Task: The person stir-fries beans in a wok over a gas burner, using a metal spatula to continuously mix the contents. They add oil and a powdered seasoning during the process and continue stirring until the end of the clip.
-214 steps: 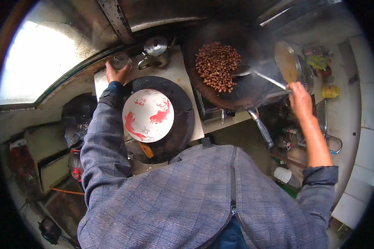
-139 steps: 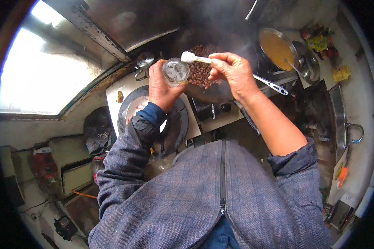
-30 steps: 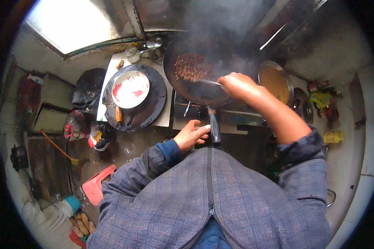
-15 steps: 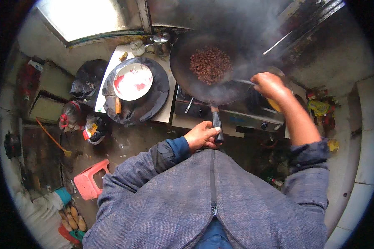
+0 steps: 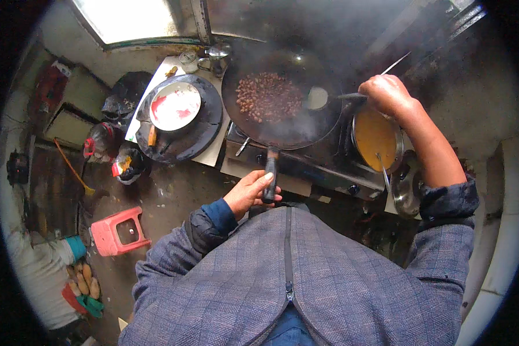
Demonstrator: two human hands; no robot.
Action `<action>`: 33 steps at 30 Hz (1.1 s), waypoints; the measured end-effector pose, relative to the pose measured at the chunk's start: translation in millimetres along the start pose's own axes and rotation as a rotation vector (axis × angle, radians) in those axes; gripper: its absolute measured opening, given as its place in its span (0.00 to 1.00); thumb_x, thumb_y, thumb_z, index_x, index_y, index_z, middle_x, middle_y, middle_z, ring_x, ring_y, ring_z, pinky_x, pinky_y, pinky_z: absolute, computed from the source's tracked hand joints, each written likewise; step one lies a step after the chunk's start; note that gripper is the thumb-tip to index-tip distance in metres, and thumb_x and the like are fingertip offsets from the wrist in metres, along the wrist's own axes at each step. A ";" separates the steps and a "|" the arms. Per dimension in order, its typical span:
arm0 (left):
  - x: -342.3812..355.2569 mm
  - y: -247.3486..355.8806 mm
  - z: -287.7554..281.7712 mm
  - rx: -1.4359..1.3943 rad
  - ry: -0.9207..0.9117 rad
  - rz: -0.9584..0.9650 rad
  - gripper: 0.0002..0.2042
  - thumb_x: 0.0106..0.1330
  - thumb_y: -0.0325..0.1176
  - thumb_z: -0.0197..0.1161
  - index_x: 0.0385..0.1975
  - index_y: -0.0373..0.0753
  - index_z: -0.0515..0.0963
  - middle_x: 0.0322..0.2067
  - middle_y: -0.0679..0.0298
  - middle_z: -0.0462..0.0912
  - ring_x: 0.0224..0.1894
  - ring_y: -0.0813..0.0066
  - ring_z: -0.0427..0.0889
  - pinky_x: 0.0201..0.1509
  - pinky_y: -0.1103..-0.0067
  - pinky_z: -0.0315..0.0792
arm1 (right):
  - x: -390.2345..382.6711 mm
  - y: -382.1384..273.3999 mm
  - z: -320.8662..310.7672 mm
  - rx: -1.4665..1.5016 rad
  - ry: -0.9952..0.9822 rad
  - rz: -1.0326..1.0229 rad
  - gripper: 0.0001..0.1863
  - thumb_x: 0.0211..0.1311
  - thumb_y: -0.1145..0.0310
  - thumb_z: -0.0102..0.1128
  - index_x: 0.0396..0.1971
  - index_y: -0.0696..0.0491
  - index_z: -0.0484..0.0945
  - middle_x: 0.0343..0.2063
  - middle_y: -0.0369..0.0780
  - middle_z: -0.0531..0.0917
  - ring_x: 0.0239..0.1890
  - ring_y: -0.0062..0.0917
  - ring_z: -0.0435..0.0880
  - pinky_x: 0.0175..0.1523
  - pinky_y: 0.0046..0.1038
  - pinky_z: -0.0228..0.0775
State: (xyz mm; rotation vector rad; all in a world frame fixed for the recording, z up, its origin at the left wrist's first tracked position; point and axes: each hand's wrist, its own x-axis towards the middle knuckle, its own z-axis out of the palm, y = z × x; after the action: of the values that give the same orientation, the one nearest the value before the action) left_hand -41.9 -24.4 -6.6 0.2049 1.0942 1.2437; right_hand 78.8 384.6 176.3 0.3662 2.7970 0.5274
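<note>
A large dark wok (image 5: 324,122) sits on the stove, smoking, with browned pieces of meat (image 5: 268,97) spread over its left part. My left hand (image 5: 249,194) is closed around the wok's black handle (image 5: 270,181), which points toward me. In my right hand (image 5: 388,95), raised past the wok's right rim, is a ladle (image 5: 317,98) gripped by its handle. The ladle's round, pale bowl is over the wok's right side, apart from the meat. Whether it holds liquid I cannot tell.
Beside the wok stands a pot of yellowish-brown liquid (image 5: 375,138) with a utensil in it. A metal lid (image 5: 407,187) lies close by. On the left, a white stained bowl (image 5: 175,108) rests on a round dark board (image 5: 205,130). A pink stool (image 5: 106,233) is on the floor.
My right hand has moved up and right, and the ladle's bowl now shows clear of the meat. The pot of liquid is more exposed. My left hand keeps the handle; the view has shifted.
</note>
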 end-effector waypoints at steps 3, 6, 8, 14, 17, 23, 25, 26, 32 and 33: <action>4.9 -13.2 24.6 -0.002 0.089 0.074 0.25 0.82 0.44 0.59 0.67 0.35 0.63 0.43 0.56 0.84 0.46 0.62 0.89 0.48 0.72 0.86 | 36.4 10.0 38.3 -0.060 0.023 0.041 0.09 0.63 0.70 0.61 0.35 0.47 0.91 0.36 0.46 0.91 0.45 0.43 0.92 0.49 0.44 0.83; 4.6 -23.0 38.7 -0.069 0.190 0.138 0.21 0.81 0.41 0.61 0.64 0.35 0.66 0.42 0.57 0.84 0.43 0.64 0.90 0.44 0.73 0.86 | 72.4 -21.6 91.5 0.124 0.185 0.087 0.14 0.67 0.70 0.56 0.48 0.46 0.86 0.43 0.47 0.88 0.50 0.46 0.89 0.53 0.45 0.82; 2.7 -25.6 42.8 -0.099 0.240 0.146 0.20 0.81 0.40 0.60 0.63 0.35 0.67 0.42 0.58 0.84 0.41 0.65 0.90 0.42 0.74 0.87 | 77.8 -42.9 109.6 0.272 0.291 0.034 0.15 0.67 0.71 0.56 0.51 0.45 0.85 0.44 0.49 0.87 0.52 0.46 0.88 0.55 0.45 0.81; -2.2 -26.2 47.3 -0.133 0.248 0.164 0.23 0.80 0.38 0.62 0.64 0.32 0.64 0.41 0.58 0.79 0.37 0.66 0.89 0.38 0.75 0.87 | 39.1 -10.3 23.9 0.184 0.028 -0.228 0.11 0.63 0.69 0.63 0.44 0.45 0.89 0.39 0.46 0.90 0.48 0.44 0.90 0.53 0.44 0.81; -2.4 -25.9 47.2 -0.135 0.249 0.166 0.21 0.80 0.38 0.61 0.62 0.32 0.65 0.40 0.58 0.78 0.36 0.66 0.89 0.37 0.74 0.87 | 14.1 6.1 -29.7 0.068 -0.237 -0.283 0.07 0.64 0.71 0.62 0.36 0.50 0.88 0.37 0.47 0.91 0.45 0.47 0.90 0.51 0.46 0.82; -1.4 -25.1 45.2 -0.152 0.225 0.160 0.20 0.81 0.42 0.59 0.60 0.33 0.66 0.39 0.59 0.79 0.36 0.65 0.90 0.36 0.73 0.87 | 31.7 -97.9 13.7 0.323 -0.251 -0.244 0.10 0.69 0.69 0.58 0.43 0.54 0.86 0.39 0.51 0.89 0.47 0.49 0.89 0.51 0.48 0.79; -2.5 -27.5 40.6 -0.216 0.234 0.160 0.19 0.83 0.45 0.56 0.58 0.34 0.69 0.40 0.58 0.81 0.37 0.63 0.90 0.38 0.73 0.87 | 46.8 -117.8 38.4 0.410 -0.050 -0.175 0.10 0.67 0.71 0.57 0.42 0.54 0.87 0.41 0.53 0.89 0.49 0.50 0.89 0.52 0.48 0.80; -1.6 -29.0 36.2 -0.218 0.231 0.153 0.20 0.83 0.46 0.56 0.58 0.34 0.70 0.40 0.58 0.82 0.38 0.62 0.90 0.38 0.72 0.87 | 56.5 -119.3 46.1 0.463 0.005 -0.087 0.11 0.66 0.72 0.58 0.40 0.54 0.89 0.43 0.53 0.89 0.49 0.51 0.89 0.52 0.47 0.82; 35.1 -50.8 -8.8 0.004 0.429 0.129 0.24 0.81 0.51 0.58 0.58 0.32 0.76 0.39 0.59 0.86 0.41 0.62 0.91 0.43 0.71 0.85 | 27.1 -15.8 4.8 0.401 -0.133 -0.080 0.15 0.65 0.72 0.63 0.51 0.54 0.87 0.44 0.51 0.89 0.51 0.45 0.90 0.56 0.41 0.81; 43.5 -58.4 -16.0 0.142 0.480 0.175 0.25 0.79 0.51 0.60 0.56 0.31 0.77 0.39 0.58 0.87 0.42 0.61 0.90 0.45 0.70 0.84 | 19.1 0.8 -10.2 0.416 -0.308 -0.067 0.16 0.63 0.72 0.64 0.50 0.54 0.87 0.43 0.49 0.90 0.50 0.45 0.89 0.56 0.40 0.81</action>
State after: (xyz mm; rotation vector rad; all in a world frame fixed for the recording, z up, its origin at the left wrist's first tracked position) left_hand -19.4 -16.8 -77.3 0.1117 1.6087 1.4118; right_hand 58.0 387.7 181.6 0.3956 2.5869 -0.1253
